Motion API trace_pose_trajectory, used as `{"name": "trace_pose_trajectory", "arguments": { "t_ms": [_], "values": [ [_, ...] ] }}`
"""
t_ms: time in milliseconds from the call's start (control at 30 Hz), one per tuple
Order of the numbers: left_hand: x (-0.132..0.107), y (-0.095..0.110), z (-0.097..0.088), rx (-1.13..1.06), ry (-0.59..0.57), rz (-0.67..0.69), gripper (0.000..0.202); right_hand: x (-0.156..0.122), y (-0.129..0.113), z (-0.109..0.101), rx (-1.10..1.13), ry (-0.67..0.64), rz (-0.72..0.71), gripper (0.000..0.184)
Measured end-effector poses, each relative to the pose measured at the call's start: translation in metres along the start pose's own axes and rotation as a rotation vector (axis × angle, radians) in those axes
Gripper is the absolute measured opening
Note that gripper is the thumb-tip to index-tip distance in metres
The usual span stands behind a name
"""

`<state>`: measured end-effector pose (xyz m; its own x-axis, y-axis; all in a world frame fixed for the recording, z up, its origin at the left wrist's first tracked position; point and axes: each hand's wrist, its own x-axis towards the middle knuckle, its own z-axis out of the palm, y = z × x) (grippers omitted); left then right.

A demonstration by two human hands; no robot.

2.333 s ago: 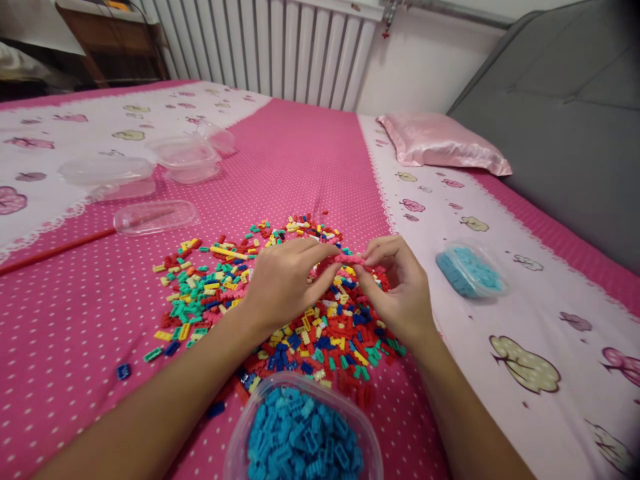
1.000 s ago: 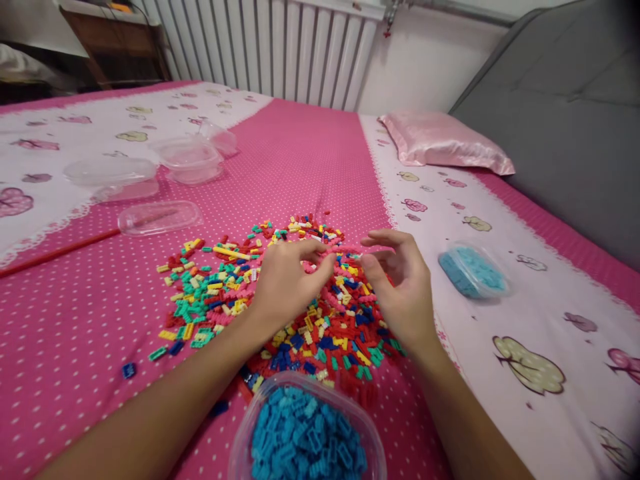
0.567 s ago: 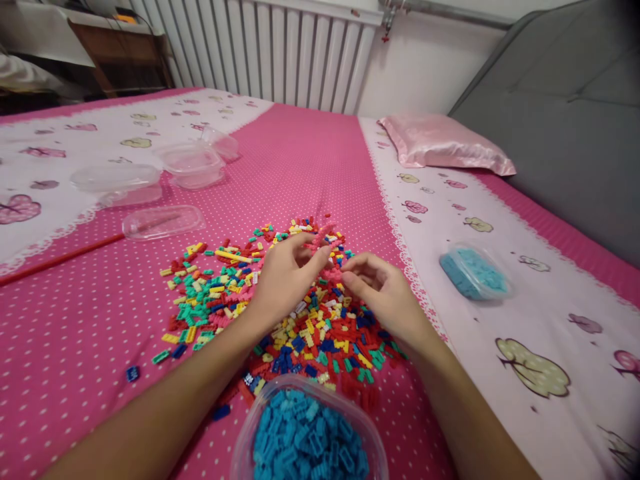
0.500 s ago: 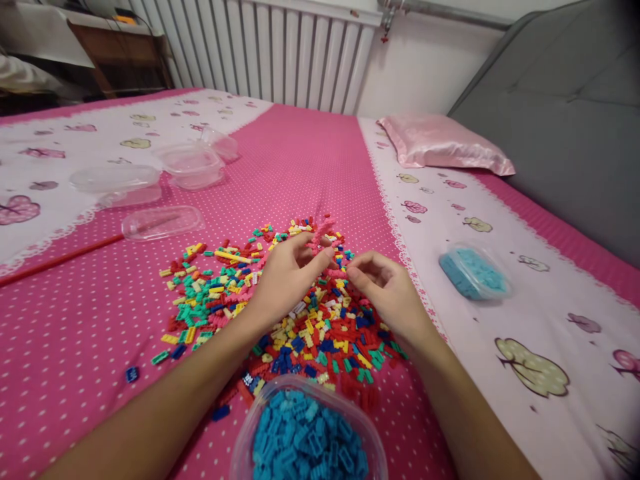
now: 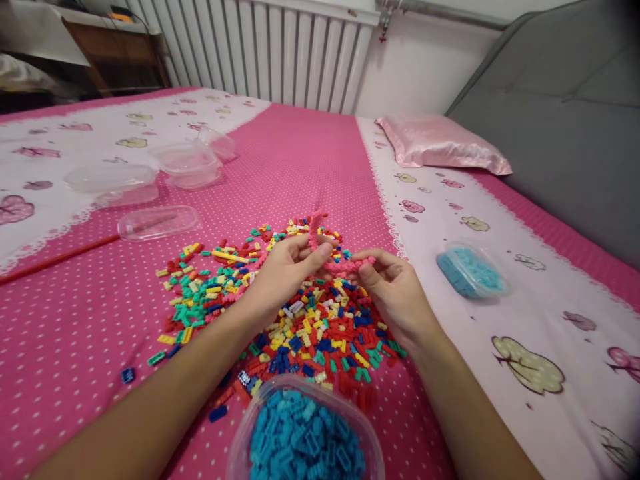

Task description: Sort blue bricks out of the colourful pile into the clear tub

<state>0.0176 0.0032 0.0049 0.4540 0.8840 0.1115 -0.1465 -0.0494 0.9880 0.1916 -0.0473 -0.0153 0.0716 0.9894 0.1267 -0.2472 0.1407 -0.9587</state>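
A heap of small coloured bricks [image 5: 300, 313] lies on the pink dotted bedspread [image 5: 300, 160]. Above its far side my left hand [image 5: 283, 273] pinches one upright strip of joined pink bricks [image 5: 315, 230] between thumb and fingers. My right hand [image 5: 393, 290] is closed on a second pink strip [image 5: 350, 265] that lies level and reaches toward my left hand. The two strips meet near my left thumb. Both hands hover just above the heap.
A clear tub of blue bricks [image 5: 305, 440] stands at the near edge. A smaller tub of light blue bricks [image 5: 470, 270] sits to the right. Empty clear tubs and lids [image 5: 150, 173] lie at the back left, beside a red stick [image 5: 55, 253]. A pink pillow [image 5: 440, 143] rests by the grey headboard.
My hands parted, then my right hand dropped to the heap and took up a pink strip. My left hand raised its own pink strip upright. Both strips are now brought together.
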Motion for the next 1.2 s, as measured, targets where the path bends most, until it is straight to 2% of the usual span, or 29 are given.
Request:
{"name": "trace_pose_trajectory", "arguments": {
  "t_ms": [267, 433, 567, 767, 933, 1067, 1200],
  "values": [
    [0.001, -0.002, -0.001, 0.013, -0.003, 0.004, 0.042, -0.002, -0.004, 0.000, 0.023, -0.023, 0.034, 0.020],
    [0.001, -0.004, -0.003, 0.005, 0.049, 0.034, 0.039, -0.001, -0.005, 0.000, 0.104, -0.048, 0.120, 0.034],
    [0.001, -0.005, -0.004, 0.043, 0.073, 0.037, 0.038, -0.001, -0.004, 0.000, 0.118, 0.007, 0.131, 0.033],
    [0.002, -0.004, -0.004, 0.077, 0.057, 0.030, 0.043, -0.002, -0.005, 0.001, 0.083, -0.071, 0.132, 0.035],
    [0.001, 0.000, -0.002, 0.071, 0.067, 0.036, 0.044, -0.002, -0.006, 0.001, 0.155, -0.051, 0.171, 0.032],
    [0.001, 0.002, -0.003, 0.075, 0.068, 0.025, 0.044, -0.002, -0.009, 0.003, 0.160, -0.025, 0.163, 0.030],
    [0.003, -0.002, -0.005, 0.084, 0.047, 0.025, 0.045, -0.003, -0.010, 0.004, 0.113, -0.052, 0.109, 0.027]
  ]
}}
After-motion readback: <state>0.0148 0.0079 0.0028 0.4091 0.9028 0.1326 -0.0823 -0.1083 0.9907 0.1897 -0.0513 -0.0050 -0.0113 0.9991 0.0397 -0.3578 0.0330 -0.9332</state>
